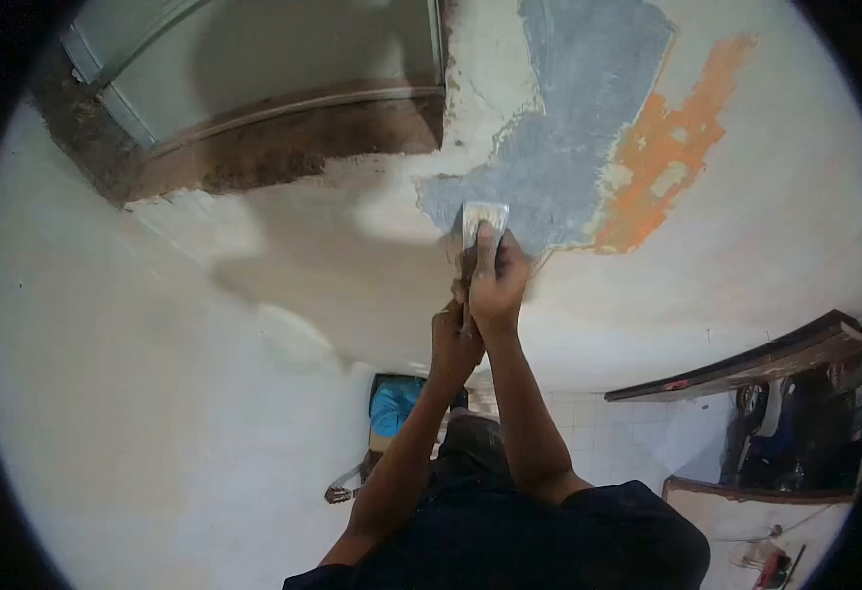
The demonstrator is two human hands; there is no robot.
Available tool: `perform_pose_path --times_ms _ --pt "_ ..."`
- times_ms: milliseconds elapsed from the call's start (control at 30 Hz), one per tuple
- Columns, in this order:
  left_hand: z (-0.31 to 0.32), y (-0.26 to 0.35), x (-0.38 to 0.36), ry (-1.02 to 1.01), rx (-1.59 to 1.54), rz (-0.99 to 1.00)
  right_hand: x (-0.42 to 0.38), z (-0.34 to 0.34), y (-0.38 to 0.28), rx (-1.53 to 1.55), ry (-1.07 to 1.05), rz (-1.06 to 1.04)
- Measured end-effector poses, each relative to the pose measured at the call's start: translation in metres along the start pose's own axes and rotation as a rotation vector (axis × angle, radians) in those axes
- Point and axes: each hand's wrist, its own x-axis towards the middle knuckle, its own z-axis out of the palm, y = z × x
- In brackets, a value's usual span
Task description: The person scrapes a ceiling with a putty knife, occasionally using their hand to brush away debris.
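A putty knife (pixel 485 210) with a pale, smeared metal blade lies against the wall at the lower edge of a grey patch (pixel 578 118). My right hand (pixel 500 280) grips it high up, one finger stretched along the blade. Just below, my left hand (pixel 455 339) is closed around the lower part of the same tool; its handle is mostly hidden by my fingers. Right of the grey patch is an orange patch (pixel 652 182) with ragged edges. Pale wall coating (pixel 490 88) borders the grey on its left.
At upper left is a recessed opening with a brown, rough lower edge (pixel 283 162). A dark-edged shelf or opening (pixel 736 364) with various items is at lower right. Below my left forearm are a blue cloth or bag (pixel 394 405) and a guitar headstock (pixel 338 494).
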Motion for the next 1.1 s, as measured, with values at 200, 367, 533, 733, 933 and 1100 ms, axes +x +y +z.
perform_pose_path --times_ms 200,367,533,733,933,1100 --pt "0.003 -0.02 -0.037 0.007 0.07 -0.103 -0.029 -0.031 0.036 -0.079 0.062 0.149" --pt "0.014 0.038 -0.02 -0.009 -0.128 -0.008 -0.016 -0.017 -0.019 0.04 -0.096 -0.078" --pt "0.008 0.056 -0.025 -0.001 -0.289 -0.071 -0.017 -0.036 -0.018 0.005 -0.095 -0.177" --pt "-0.058 0.013 -0.099 0.144 -0.432 -0.307 -0.038 -0.077 -0.005 -0.497 -0.054 -0.174" --pt "-0.107 0.025 -0.161 0.364 -0.348 -0.35 -0.03 -0.068 -0.054 -0.877 -0.097 -0.451" --pt "-0.112 0.029 -0.18 0.371 -0.384 -0.333 -0.001 -0.032 -0.065 -1.381 0.051 -1.075"
